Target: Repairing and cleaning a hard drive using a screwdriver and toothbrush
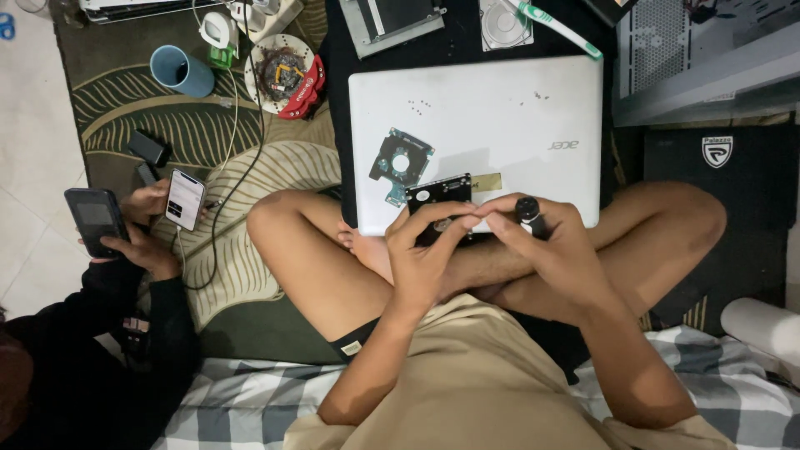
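left hand (423,260) grips black hard drive (439,200) at 6 o'clock edge of white laptop (475,125) | right hand (546,250) clenched on screwdriver (528,215), fingertips on drive | tip: brace drive flat, driver upright | loose circuit board (400,164) at 10 o'clock of drive

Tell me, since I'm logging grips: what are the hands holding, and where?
Left hand grips the black hard drive by its near edge; right hand holds a black screwdriver handle.

Left hand (421,250) and right hand (546,250) raised over crossed legs, fingers (483,218) curled, tips meeting.
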